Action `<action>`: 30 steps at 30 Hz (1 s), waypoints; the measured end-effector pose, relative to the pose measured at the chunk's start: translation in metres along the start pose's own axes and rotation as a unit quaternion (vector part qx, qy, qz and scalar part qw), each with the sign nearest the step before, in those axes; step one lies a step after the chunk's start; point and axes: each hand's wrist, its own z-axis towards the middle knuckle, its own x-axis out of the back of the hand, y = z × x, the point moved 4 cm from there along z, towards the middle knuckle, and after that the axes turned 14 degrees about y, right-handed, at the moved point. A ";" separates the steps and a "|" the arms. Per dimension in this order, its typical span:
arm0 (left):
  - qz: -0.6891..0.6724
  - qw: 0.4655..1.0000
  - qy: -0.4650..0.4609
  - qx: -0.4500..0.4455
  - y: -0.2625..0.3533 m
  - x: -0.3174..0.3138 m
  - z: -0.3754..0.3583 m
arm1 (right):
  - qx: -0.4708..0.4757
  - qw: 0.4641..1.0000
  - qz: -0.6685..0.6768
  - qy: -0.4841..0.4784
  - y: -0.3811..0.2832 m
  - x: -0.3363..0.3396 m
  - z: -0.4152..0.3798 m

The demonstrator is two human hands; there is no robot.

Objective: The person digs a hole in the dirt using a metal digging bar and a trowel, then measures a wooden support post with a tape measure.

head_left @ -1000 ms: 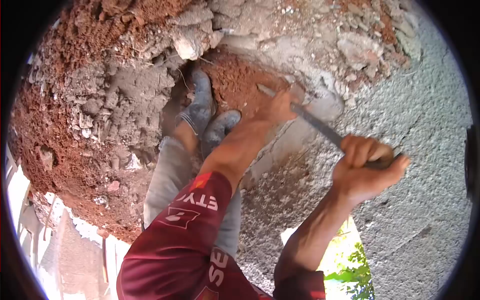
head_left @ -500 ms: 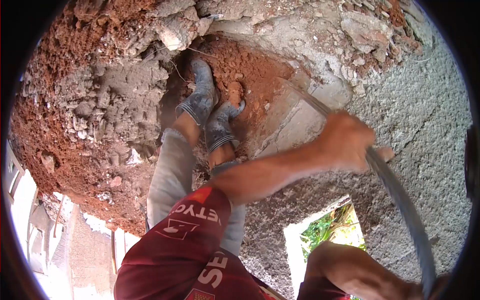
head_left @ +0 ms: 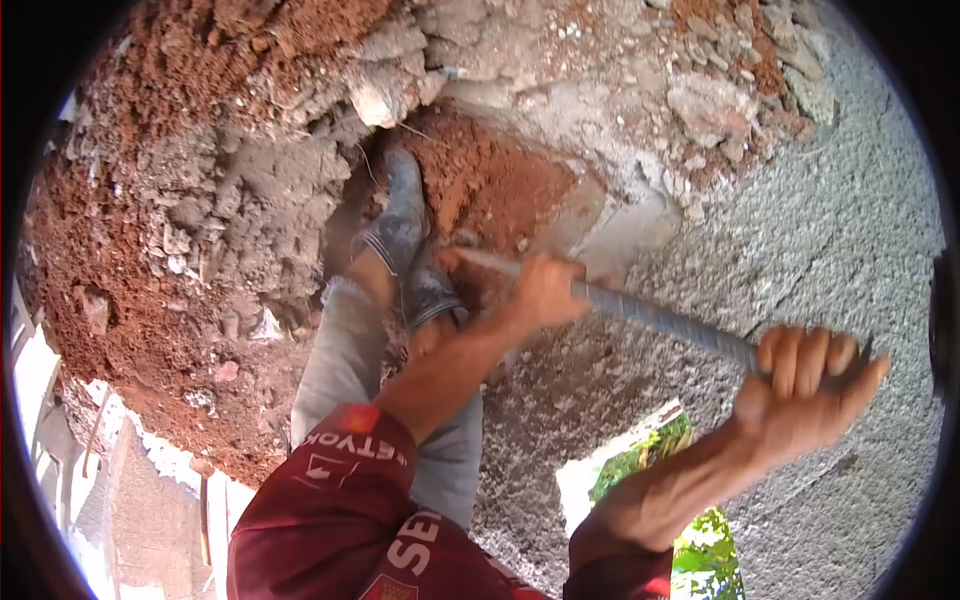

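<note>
A long grey metal bar (head_left: 670,322) slants across the centre and right of the view, its thin tip low over the red soil near the boots. My left hand (head_left: 550,290) is closed round the bar toward its tip end and is slightly blurred. Farther right, the fingers of my right hand (head_left: 800,375) wrap round the bar near its other end. Two grey rubber boots, the upper one (head_left: 402,205) fully in sight, stand in a dug hollow of red soil (head_left: 500,190). The other boot (head_left: 432,293) is partly hidden by the left forearm.
Broken concrete and stones (head_left: 700,110) edge the hollow above. A bank of red earth and rubble (head_left: 240,250) rises on the left. A rough grey wall (head_left: 850,260) fills the right side, and a square opening with green plants (head_left: 650,450) lies below the bar.
The bar has swung from steep to flatter, and its tip has moved left and down toward the boots. My left hand has moved left; my right hand has risen from the bottom edge.
</note>
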 end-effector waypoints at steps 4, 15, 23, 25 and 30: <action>-0.083 0.989 0.073 -0.098 0.099 0.018 -0.024 | 0.093 0.995 -0.021 -0.019 -0.120 0.012 -0.052; -0.003 0.984 -0.178 0.002 -0.119 -0.080 0.063 | 0.144 0.986 -0.052 0.063 0.106 0.024 -0.017; -0.030 0.974 -0.212 0.072 -0.104 -0.043 0.044 | 0.099 0.993 -0.056 0.036 0.110 -0.006 -0.060; -0.016 0.988 -0.147 0.039 -0.087 -0.035 0.038 | 0.102 0.992 -0.074 -0.012 0.100 -0.002 -0.062; -0.096 0.994 0.006 -0.061 0.026 -0.012 0.007 | 0.032 0.999 -0.021 -0.025 -0.039 0.020 -0.028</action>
